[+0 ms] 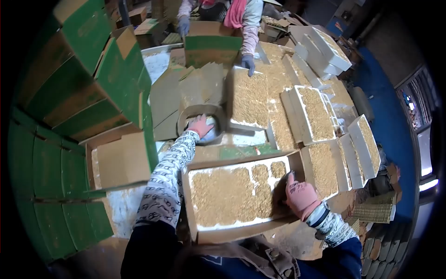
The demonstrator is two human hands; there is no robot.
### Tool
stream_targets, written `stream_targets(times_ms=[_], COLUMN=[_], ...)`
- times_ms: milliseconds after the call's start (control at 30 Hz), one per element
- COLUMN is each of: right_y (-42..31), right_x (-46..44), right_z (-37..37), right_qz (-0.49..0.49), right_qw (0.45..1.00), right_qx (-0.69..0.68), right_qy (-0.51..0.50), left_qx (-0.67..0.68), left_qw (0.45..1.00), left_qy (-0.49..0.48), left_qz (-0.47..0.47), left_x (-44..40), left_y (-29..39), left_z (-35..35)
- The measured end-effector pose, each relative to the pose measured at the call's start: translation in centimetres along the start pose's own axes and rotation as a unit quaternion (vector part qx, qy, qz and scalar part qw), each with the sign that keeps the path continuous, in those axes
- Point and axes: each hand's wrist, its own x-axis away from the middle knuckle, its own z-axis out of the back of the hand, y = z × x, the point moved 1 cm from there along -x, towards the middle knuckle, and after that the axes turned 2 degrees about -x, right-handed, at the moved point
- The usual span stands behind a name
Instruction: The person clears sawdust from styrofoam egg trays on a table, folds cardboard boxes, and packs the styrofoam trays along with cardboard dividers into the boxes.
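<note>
My left hand [200, 126], in a pink glove, reaches with spread fingers into a round cardboard-coloured container [186, 113] holding something pale. My right hand [302, 197], also gloved in pink, is at the right end of an open cardboard box [186, 200] in front of me. Its index finger points up along the box's inner side; whether it holds anything is hidden. Inside the box lies a white tray filled with tan grainy material [227, 197], with small white patches showing near its upper right.
Across the table a co-worker's gloved hand [248, 64] touches another filled tray [251, 97]. More filled trays [317, 114] stand at the right. Green cartons [51, 172] are stacked at the left. Flat cardboard sheets [202, 86] lie beyond my left hand.
</note>
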Motion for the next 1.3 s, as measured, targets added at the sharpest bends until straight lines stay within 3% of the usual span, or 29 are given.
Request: stream_targets(times_ms=[33, 100, 167, 233, 333, 367, 400, 433, 500, 533, 567, 633, 733, 800, 833, 867, 900, 933, 967, 1000, 1033, 1100, 1167, 1300], right_y=[-0.1, -0.5, -1.1, -0.7, 1.7, 3.1, 4.8, 5.7, 7.0, 7.9, 9.0, 8.3, 1.7, -0.2, -1.2, -1.2, -2.2, -2.9, -1.4, -2.4, -3.0, -1.7, -1.1, 2.7], right_x=[-0.3, -1.2, -2.2, -3.5, -6.5, -7.7, -9.3, -11.4, -18.9, -23.6, -29.0, -37.6, -36.7, -35.3, -34.2, -34.5, -33.6, -34.1, -35.5, -35.5, -34.5, -40.3, -36.4, -28.1], right_z=[0.0, -1.9, -3.6, -1.4, 6.5, 8.9, 12.1, 13.1, 10.2, 7.7, 3.3, -7.8, -10.5, -11.8, -11.7, -13.7, -11.9, -12.6, -13.0, -12.7, -10.1, -15.3, -8.9, -3.4], right_qz=[-0.011, 0.026, 0.031, 0.016, 0.216, 0.237, 0.303, 0.207, 0.108, 0.049, -0.015, -0.002, -0.041, 0.024, -0.001, 0.017, -0.046, -0.075, -0.021, -0.026, 0.008, 0.050, 0.023, 0.079], right_qw=[1.000, 1.000, 0.999, 0.992, 0.945, 0.918, 0.840, 0.827, 0.692, 0.807, 0.897, 0.902, 0.963, 0.973, 0.977, 0.969, 0.978, 0.965, 0.973, 0.978, 0.984, 0.989, 0.990, 0.965], right_qx=[-0.002, 0.012, 0.008, -0.051, -0.070, -0.207, -0.399, -0.498, -0.714, -0.576, -0.419, -0.428, -0.268, -0.209, -0.184, -0.173, -0.165, -0.121, -0.167, -0.130, -0.166, -0.083, -0.134, -0.096], right_qy=[-0.013, 0.001, 0.011, -0.116, -0.234, -0.243, -0.208, -0.157, 0.017, 0.120, 0.140, 0.063, 0.014, 0.096, 0.107, 0.177, 0.120, 0.222, 0.158, 0.163, 0.071, 0.113, 0.040, 0.230], left_qx=[0.005, -0.048, 0.026, 0.022, 0.020, 0.045, 0.070, 0.095, 0.149, 0.189, 0.206, 0.233, 0.313, 0.328, 0.465, 0.518, 0.435, 0.345, 0.363, 0.299, 0.322, 0.307, 0.290, 0.289], left_qw=[1.000, 0.990, 0.995, 0.997, 0.997, 0.996, 0.994, 0.992, 0.986, 0.976, 0.970, 0.954, 0.924, 0.904, 0.852, 0.810, 0.863, 0.901, 0.883, 0.892, 0.886, 0.904, 0.896, 0.891], left_qy=[0.000, -0.103, -0.037, 0.026, -0.003, -0.001, -0.002, 0.010, 0.034, 0.096, 0.118, 0.172, 0.178, 0.211, 0.137, 0.109, 0.080, 0.166, 0.207, 0.266, 0.262, 0.219, 0.274, 0.264], left_qz=[0.008, 0.081, 0.093, 0.069, 0.071, 0.080, 0.087, 0.079, 0.063, 0.048, 0.055, 0.075, 0.126, 0.175, 0.200, 0.251, 0.244, 0.203, 0.215, 0.212, 0.204, 0.203, 0.196, 0.230], left_x=[-0.9, -1.7, -2.1, -1.6, 0.1, 0.4, 1.0, 1.7, 3.1, 4.0, 4.8, 6.4, 8.5, 10.1, 11.0, 11.1, 11.6, 11.5, 10.4, 8.9, 9.2, 8.5, 8.1, 6.4], left_y=[-0.4, 0.5, -0.5, -1.5, -1.9, -2.1, -2.3, -2.3, -1.7, -1.6, -1.4, -1.4, -2.4, -2.3, -1.3, -1.8, -1.7, -1.7, -2.6, -4.0, -3.4, -2.8, -2.3, -3.2], left_z=[-1.8, -1.3, -2.4, -3.5, -0.6, 0.1, 0.8, 1.8, 3.5, 3.9, 4.5, 5.6, 6.4, 6.6, 8.7, 8.5, 10.4, 9.6, 7.6, 4.6, 5.7, 7.1, 7.4, 7.0])
